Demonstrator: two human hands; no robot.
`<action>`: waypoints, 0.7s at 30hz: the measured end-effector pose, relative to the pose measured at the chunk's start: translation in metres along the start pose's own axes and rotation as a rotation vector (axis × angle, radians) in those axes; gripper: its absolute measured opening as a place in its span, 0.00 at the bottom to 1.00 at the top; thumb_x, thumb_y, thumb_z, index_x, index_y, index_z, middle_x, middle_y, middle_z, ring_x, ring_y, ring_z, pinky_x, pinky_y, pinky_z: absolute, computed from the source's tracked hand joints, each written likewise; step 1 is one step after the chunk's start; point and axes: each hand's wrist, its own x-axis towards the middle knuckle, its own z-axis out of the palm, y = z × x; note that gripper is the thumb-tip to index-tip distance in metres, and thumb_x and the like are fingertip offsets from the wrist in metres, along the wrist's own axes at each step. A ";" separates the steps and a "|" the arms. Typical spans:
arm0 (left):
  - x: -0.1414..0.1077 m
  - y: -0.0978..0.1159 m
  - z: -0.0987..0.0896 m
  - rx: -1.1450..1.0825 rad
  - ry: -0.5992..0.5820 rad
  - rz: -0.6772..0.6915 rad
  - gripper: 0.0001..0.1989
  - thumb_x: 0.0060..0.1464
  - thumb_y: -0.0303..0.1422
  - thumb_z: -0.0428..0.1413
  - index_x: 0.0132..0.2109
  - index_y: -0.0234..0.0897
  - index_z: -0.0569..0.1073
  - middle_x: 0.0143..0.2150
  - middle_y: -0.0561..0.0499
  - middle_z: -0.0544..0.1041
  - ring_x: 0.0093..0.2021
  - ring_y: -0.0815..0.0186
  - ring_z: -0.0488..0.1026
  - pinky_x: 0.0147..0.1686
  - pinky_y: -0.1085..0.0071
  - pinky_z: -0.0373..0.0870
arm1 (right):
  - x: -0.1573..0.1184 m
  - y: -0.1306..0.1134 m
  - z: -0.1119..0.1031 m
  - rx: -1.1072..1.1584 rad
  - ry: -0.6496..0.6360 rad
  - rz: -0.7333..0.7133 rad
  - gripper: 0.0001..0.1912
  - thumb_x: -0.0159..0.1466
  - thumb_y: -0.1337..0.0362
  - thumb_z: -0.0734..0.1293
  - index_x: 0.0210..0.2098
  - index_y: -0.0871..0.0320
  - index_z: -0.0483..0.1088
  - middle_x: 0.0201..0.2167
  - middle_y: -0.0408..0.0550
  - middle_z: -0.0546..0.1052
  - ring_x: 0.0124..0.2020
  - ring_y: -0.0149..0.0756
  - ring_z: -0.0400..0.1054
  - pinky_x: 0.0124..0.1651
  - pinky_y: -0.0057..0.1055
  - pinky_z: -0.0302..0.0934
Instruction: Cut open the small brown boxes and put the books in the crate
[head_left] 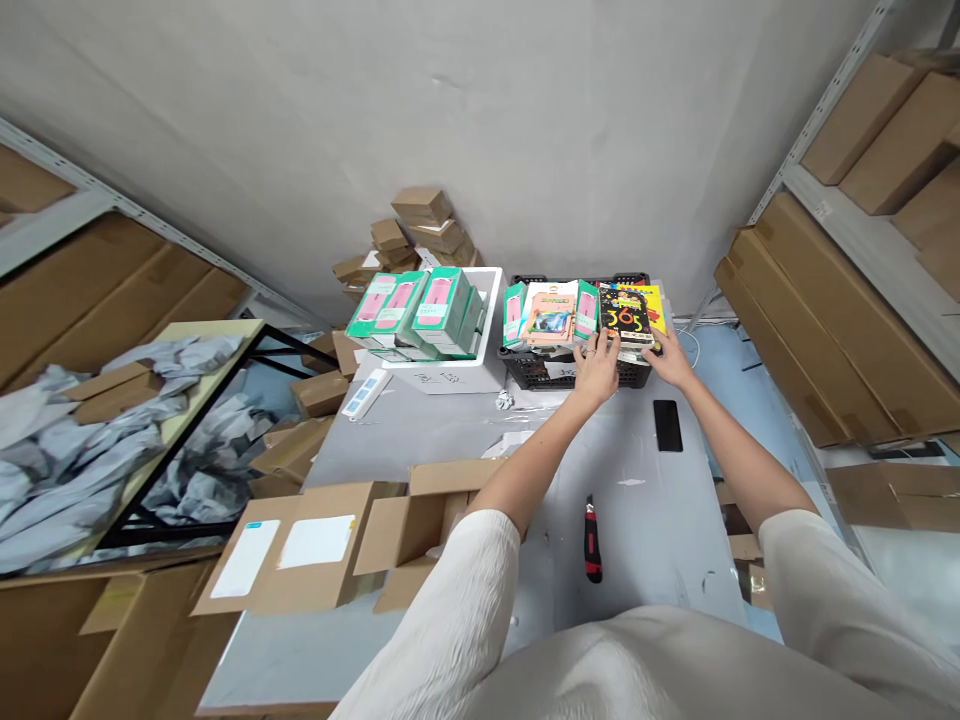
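At the back of the table a black crate (536,372) holds books and green-and-pink boxes. A black book marked 365 (625,312) lies on top at its right side, over a yellow book (655,303). My left hand (598,368) rests at the near left corner of the black book, fingers spread. On the near right corner lies my right hand (670,358), fingers apart, touching the edge of the stack. Left of the crate stands a white foam box (450,376) filled with green-and-pink boxes (441,300).
A phone (667,425) and a red-black cutter (592,545) lie on the table (630,475). Opened cartons (322,590) cover the left front, with a white power strip (365,394) behind them. Shelves with cartons (832,340) flank the right; grey bags (97,450) fill a rack at left.
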 end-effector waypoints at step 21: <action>-0.107 -0.001 -0.050 0.276 -0.034 -0.031 0.37 0.64 0.29 0.54 0.79 0.44 0.62 0.84 0.40 0.53 0.80 0.44 0.53 0.75 0.42 0.52 | -0.104 -0.037 0.007 0.027 0.089 -0.042 0.34 0.68 0.40 0.70 0.65 0.54 0.76 0.74 0.62 0.64 0.76 0.60 0.58 0.78 0.61 0.51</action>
